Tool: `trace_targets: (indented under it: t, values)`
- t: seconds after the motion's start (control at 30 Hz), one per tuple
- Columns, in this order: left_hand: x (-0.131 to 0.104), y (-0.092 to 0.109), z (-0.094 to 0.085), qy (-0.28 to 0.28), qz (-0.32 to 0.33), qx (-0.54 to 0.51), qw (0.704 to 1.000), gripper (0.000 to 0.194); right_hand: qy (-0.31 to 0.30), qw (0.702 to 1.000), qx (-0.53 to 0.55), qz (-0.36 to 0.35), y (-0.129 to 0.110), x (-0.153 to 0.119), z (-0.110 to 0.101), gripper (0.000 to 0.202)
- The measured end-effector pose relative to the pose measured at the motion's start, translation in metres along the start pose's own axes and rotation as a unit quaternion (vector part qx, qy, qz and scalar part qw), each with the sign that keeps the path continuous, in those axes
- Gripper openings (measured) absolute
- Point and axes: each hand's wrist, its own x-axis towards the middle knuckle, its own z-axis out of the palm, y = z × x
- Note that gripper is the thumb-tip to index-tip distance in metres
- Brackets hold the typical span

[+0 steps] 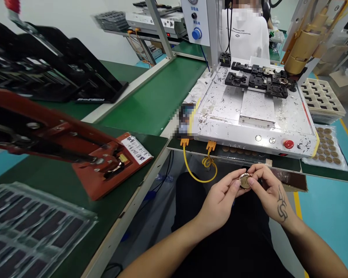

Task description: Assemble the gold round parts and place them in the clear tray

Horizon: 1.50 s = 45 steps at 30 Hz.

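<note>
Between my two hands, above my lap, is a small round watch case [245,180] with a shiny rim and a gold-brown disc facing up. My left hand [223,195] pinches its left edge with thumb and fingers. From the other side my right hand [265,189] grips it, the thumb lying at the disc's right edge. Just beyond the hands stands a white dispensing machine [220,125], with black fixtures [256,79] on its bed and a gold cylinder head [300,56] over their right end.
A red-brown hand press [95,179] stands on the left bench, near a clear tray [43,227] with dark pieces. Gold discs lie in a plastic sheet [327,146] right of the machine, beside stacked cream trays [321,96]. A yellow cable [201,180] hangs in front. A person [245,34] in white is behind.
</note>
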Motion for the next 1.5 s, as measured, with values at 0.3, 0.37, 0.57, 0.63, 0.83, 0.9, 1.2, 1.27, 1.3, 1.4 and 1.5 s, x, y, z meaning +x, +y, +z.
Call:
trace_targets:
  t: [0.3, 0.37, 0.57, 0.63, 0.83, 0.9, 1.2, 1.27, 1.3, 1.4, 1.5]
  values:
    - [-0.007, -0.011, -0.005, 0.027, 0.054, 0.138, 0.989, 0.041, -0.003, 0.992, -0.111, -0.067, 0.008, -0.007, 0.004, 0.017]
    - [-0.006, -0.01, -0.009, 0.012, 0.069, 0.188, 0.98, 0.042, -0.02, 0.989, -0.133, -0.067, 0.012, -0.005, 0.002, 0.014]
    - [-0.001, 0.009, -0.019, -0.019, 0.057, 0.23, 0.971, 0.045, -0.06, 0.979, -0.135, -0.143, 0.011, 0.008, -0.002, 0.009]
    - [-0.001, 0.016, -0.021, -0.014, 0.063, 0.22, 0.973, 0.047, -0.062, 0.987, -0.095, -0.111, 0.008, 0.013, 0.0, 0.009]
    - [-0.007, 0.029, -0.026, -0.048, 0.054, 0.318, 0.945, 0.055, -0.132, 0.98, -0.074, -0.126, 0.0, 0.022, 0.007, 0.016]
    - [-0.007, 0.03, -0.028, -0.042, 0.041, 0.28, 0.958, 0.056, -0.14, 0.981, -0.057, -0.122, -0.003, 0.023, 0.008, 0.017]
    - [-0.006, 0.025, -0.024, 0.05, 0.055, 0.188, 0.979, 0.024, -0.113, 0.964, 0.212, 0.115, 0.001, 0.025, 0.022, 0.039]
    - [-0.008, 0.027, -0.024, 0.064, 0.079, 0.231, 0.968, 0.021, -0.116, 0.962, 0.22, 0.118, 0.0, 0.025, 0.026, 0.039]
    - [-0.009, 0.029, -0.024, 0.067, 0.085, 0.243, 0.964, 0.021, -0.116, 0.961, 0.22, 0.118, 0.0, 0.024, 0.027, 0.039]
    - [-0.012, 0.034, -0.025, 0.068, 0.078, 0.24, 0.965, 0.021, -0.12, 0.965, 0.206, 0.111, 0.0, 0.023, 0.03, 0.039]
    - [-0.013, 0.038, -0.027, 0.073, 0.062, 0.238, 0.967, 0.022, -0.128, 0.977, 0.159, 0.061, 0.002, 0.024, 0.028, 0.032]
